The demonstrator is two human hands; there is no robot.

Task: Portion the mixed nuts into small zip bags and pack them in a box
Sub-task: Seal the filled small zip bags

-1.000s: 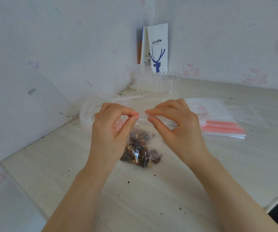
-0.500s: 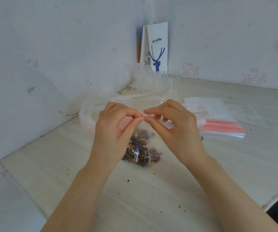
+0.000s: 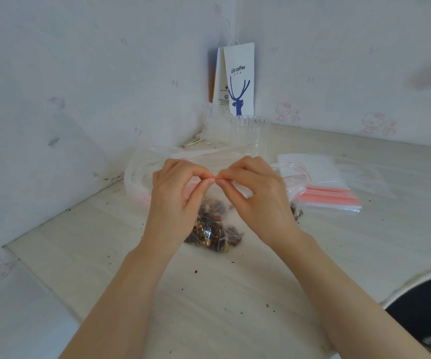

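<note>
A small clear zip bag holding brown mixed nuts stands on the pale table, its bottom resting on the surface. My left hand and my right hand both pinch the bag's top edge between thumb and forefinger, the fingertips touching each other in the middle. The bag's zip strip is mostly hidden behind my fingers. A stack of empty zip bags with red strips lies to the right.
A large clear plastic bag lies behind my hands. A clear plastic cup and a white coffee paper bag stand in the wall corner. A few loose nuts and crumbs lie on the table. A dark round seat shows at lower right.
My two hands have drawn together along the bag's top edge; the gap between the pinching fingertips has closed and they now touch. The bag stays in place.
</note>
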